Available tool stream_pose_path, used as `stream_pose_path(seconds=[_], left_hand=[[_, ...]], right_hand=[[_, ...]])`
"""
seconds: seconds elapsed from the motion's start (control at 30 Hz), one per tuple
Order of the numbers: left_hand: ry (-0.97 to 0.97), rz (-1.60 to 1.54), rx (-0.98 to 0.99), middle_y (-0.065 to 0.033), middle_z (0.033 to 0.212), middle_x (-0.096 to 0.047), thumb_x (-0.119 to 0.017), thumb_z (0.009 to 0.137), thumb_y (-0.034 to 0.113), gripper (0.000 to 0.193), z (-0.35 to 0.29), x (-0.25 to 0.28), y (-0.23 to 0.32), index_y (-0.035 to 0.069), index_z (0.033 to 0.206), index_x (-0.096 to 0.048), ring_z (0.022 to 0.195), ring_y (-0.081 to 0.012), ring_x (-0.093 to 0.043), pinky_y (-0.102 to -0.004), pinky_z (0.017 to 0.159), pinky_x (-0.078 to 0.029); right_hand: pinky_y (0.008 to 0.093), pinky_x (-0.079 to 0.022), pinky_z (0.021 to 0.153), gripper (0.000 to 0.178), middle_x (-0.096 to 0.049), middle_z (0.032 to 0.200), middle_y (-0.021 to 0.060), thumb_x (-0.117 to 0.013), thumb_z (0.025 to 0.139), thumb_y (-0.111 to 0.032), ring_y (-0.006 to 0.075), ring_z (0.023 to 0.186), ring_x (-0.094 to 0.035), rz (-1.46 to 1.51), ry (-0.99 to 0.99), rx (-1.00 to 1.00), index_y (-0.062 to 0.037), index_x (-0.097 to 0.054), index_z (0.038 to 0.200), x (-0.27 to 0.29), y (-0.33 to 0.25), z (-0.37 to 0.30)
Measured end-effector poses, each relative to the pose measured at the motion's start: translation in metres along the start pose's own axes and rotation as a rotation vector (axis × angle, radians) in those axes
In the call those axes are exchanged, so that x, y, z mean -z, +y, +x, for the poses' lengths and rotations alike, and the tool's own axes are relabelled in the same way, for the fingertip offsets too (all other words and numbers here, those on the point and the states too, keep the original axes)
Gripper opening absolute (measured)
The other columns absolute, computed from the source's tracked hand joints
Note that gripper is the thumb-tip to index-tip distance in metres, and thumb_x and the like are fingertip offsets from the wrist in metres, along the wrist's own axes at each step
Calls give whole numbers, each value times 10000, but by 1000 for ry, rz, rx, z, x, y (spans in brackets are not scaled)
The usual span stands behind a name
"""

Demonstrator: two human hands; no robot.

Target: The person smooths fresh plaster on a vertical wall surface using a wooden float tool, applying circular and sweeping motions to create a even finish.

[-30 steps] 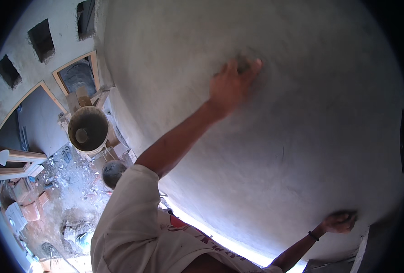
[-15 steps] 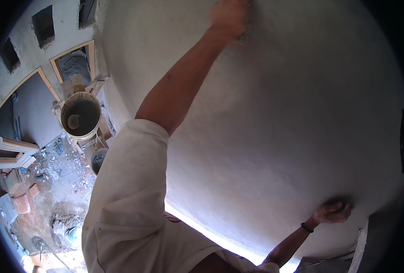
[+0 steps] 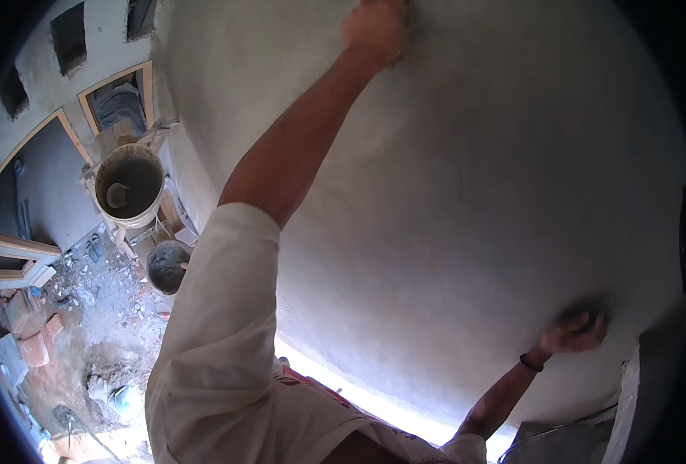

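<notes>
A broad grey plastered wall (image 3: 451, 201) fills most of the view. My left hand (image 3: 375, 32) is up against it at the top edge, with the arm stretched out. Its fingers are curled closed, and whatever they may grip is hidden behind the hand. Lower right, my right hand (image 3: 575, 334), with a dark band at the wrist, is also at the wall with fingers bent round. A dark patch shows beside those fingers; whether it is a held thing or shadow is unclear.
At left, a large bucket (image 3: 140, 221) of grey mix with a round scoop (image 3: 116, 195) stands on planks. A smaller bucket (image 3: 154, 281) sits below. Slippers (image 3: 93, 247), rubble and bricks (image 3: 35, 349) lie on the floor. Wooden frames (image 3: 148, 93) line openings behind.
My left hand has shifted slightly left in view. My right hand has moved a little up and to the right along the wall. More of the smaller bucket shows.
</notes>
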State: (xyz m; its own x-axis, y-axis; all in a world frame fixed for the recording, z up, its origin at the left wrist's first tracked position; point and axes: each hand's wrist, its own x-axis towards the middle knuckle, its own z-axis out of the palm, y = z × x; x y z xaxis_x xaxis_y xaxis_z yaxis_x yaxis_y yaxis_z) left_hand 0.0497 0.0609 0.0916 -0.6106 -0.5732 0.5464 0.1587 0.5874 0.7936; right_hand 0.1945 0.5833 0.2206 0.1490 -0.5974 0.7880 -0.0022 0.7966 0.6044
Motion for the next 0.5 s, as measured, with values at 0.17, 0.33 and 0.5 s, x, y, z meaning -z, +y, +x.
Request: stream_pose_path(seconds=[0.17,0.33,0.5], left_hand=[[35,-346,-30,-206,1169,-584,-543,912,480,508,-127,-71,55,207,1339,-535,1011,-355,-638,-496,889,-516],[110,3,-313,-207,1188,-581,-595,884,448,547,-80,-33,52,308,1398,-471,984,-370,-645,-493,889,-524],[70,-2,188,-212,1189,-586,-481,989,254,428,-74,-54,-75,227,1415,-444,1000,-360,-634,-454,830,-534]], right_hand=[[506,-407,964,300,-564,1186,201,-559,988,-218,370,1132,-517,14,-46,33,-4,-608,1192,4,-3,-1],[573,-346,1031,402,-482,1387,199,-476,1019,-338,404,1287,-443,-52,-193,196,-86,-569,1318,1,-21,23],[641,-233,1079,479,-378,1520,160,-344,1038,-464,411,1390,-348,-119,-309,319,-212,-524,1403,-15,-19,43]])
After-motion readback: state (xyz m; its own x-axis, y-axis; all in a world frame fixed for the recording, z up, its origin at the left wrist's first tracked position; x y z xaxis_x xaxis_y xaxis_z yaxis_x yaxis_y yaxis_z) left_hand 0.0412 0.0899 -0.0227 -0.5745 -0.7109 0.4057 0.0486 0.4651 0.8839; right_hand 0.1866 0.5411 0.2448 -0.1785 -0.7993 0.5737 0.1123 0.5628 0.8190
